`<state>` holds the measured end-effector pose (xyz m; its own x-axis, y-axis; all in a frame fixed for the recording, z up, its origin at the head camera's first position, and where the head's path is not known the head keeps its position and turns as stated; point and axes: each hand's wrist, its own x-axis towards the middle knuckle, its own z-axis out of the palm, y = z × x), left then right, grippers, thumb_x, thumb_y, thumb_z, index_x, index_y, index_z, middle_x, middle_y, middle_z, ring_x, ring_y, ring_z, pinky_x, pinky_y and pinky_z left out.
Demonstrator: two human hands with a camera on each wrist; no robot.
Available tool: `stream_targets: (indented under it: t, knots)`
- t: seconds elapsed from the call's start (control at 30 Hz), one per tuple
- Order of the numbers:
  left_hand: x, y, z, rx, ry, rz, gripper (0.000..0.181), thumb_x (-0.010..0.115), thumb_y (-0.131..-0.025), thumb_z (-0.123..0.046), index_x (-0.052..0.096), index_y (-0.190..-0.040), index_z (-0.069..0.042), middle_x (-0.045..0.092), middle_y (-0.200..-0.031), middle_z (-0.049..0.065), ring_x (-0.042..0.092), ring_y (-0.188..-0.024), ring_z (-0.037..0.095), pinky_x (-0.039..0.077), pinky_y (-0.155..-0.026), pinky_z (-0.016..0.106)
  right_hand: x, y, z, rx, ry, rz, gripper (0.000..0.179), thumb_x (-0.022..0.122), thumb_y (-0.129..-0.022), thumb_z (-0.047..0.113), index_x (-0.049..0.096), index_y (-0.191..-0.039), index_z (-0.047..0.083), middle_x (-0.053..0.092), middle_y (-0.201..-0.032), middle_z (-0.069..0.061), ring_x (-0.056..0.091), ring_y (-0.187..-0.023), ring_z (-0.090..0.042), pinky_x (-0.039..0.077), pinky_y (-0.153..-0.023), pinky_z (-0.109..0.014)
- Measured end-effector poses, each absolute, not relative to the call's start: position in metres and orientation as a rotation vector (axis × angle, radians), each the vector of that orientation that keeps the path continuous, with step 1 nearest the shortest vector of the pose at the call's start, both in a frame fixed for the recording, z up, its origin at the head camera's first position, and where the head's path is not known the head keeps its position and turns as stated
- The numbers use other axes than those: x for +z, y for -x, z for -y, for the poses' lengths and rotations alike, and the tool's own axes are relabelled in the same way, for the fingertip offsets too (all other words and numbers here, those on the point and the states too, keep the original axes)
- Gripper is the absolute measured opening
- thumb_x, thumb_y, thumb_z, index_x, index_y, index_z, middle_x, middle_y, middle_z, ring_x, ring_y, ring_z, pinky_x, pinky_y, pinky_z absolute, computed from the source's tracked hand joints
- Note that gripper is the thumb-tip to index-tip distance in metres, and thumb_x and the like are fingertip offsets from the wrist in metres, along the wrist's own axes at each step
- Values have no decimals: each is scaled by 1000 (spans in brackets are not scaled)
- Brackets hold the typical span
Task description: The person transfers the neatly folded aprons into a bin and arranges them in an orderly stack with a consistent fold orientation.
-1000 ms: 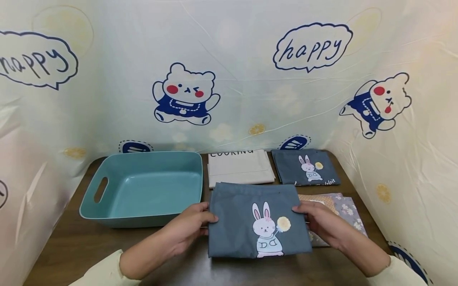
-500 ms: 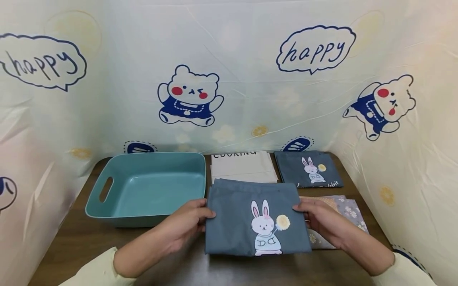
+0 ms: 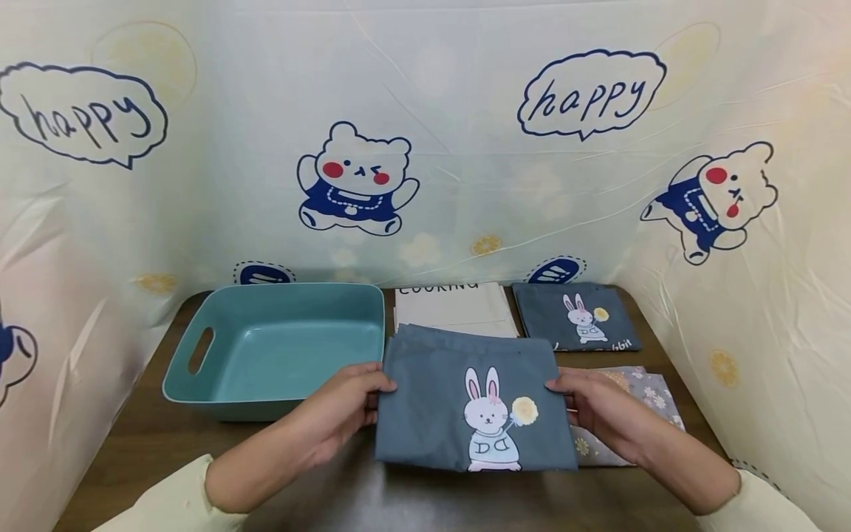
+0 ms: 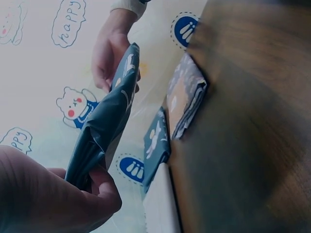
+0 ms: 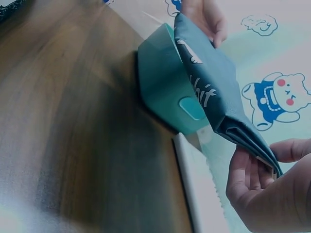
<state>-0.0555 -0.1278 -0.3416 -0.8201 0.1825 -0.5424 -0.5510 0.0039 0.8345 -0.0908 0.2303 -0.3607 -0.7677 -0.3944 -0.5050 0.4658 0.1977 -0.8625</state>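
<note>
A folded blue-grey cloth (image 3: 425, 421) printed with a white rabbit holding a yellow flower is held up over the wooden table. My left hand (image 3: 349, 403) pinches its left side, thumb on the front and fingers behind. On the opposite side my right hand (image 3: 601, 406) grips it in the same way. In the left wrist view the cloth (image 4: 104, 116) is seen edge-on, its layers tilted and raised off the tabletop. White lettering shows on the cloth (image 5: 214, 77) in the right wrist view, where its folded layers open near the right fingers.
A teal bin (image 3: 279, 410) with a handle slot stands at the left; its inside shows bare. Behind the held cloth lies a folded white cloth (image 3: 459, 314) marked "COOKING". A second rabbit cloth (image 3: 541, 318) is at the back right, with folded floral cloths (image 3: 658, 395) in front of it.
The held cloth has shifted slightly left and up, with both hands still gripping it. The head view has turned a little, so the table things appear farther right.
</note>
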Motion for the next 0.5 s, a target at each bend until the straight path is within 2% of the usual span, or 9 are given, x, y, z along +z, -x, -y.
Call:
stream_targets:
  t: [0.17, 0.33, 0.5]
  knots:
    - [-336, 56, 130, 1860, 371, -1791, 24, 51, -98, -12, 60, -117, 0, 65, -101, 7, 62, -90, 21, 49, -86, 33, -355, 92, -228, -1638, -62, -1825, 38, 52, -104, 25, 60, -131, -1, 73, -110, 2, 65, -103, -15, 55, -91, -29]
    - [-334, 57, 133, 1877, 399, -1795, 30, 50, -98, -11, 59, -124, 1, 64, -102, 6, 61, -90, 20, 47, -89, 35, -352, 93, -222, -1657, -17, -1807, 42, 51, -104, 23, 55, -137, -3, 73, -112, 3, 65, -105, -15, 54, -93, -31]
    - [-334, 57, 137, 1910, 419, -1796, 32, 50, -96, -9, 59, -125, 1, 62, -98, 3, 59, -86, 19, 46, -88, 34, -349, 93, -216, -1678, 7, -1799, 38, 52, -103, 21, 59, -133, -2, 73, -109, 3, 65, -103, -15, 55, -93, -32]
